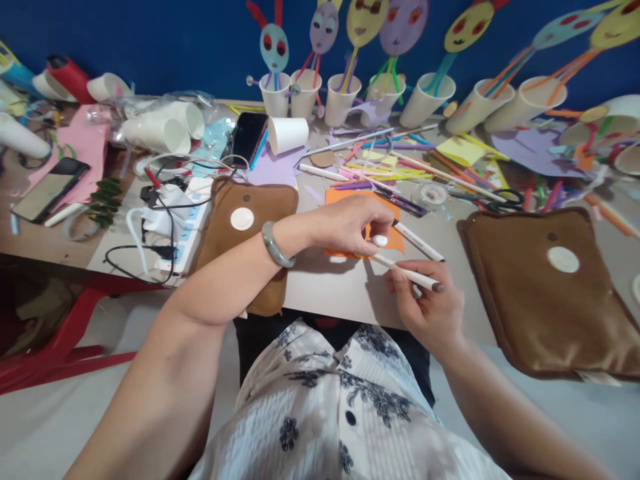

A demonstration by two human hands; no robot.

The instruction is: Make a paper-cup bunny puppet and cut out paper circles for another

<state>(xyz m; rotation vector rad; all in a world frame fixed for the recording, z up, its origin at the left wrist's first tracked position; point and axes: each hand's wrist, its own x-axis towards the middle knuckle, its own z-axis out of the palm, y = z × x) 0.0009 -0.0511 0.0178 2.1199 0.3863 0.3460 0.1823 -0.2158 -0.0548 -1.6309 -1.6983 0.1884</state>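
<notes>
My right hand [430,303] is closed around a white marker [417,275] with a dark brown end, its narrow end pointing left. My left hand [355,223], with a grey-green bangle [277,245] on the wrist, bends over an orange sheet of paper [340,197]. Its fingers are pinched together right where the marker's narrow end meets them; what they hold is hidden. A second white marker [419,241] with black ends slants just right of the left fingertips, above my right hand.
Brown hot-water bags [543,293] lie on both sides. A power strip [190,213] with tangled cables is at left. Across the back, paper cups [343,100] hold paper-faced figures [274,48], before scattered sticks, scissors [505,198] and tape [430,195]. A phone [50,190] rests far left.
</notes>
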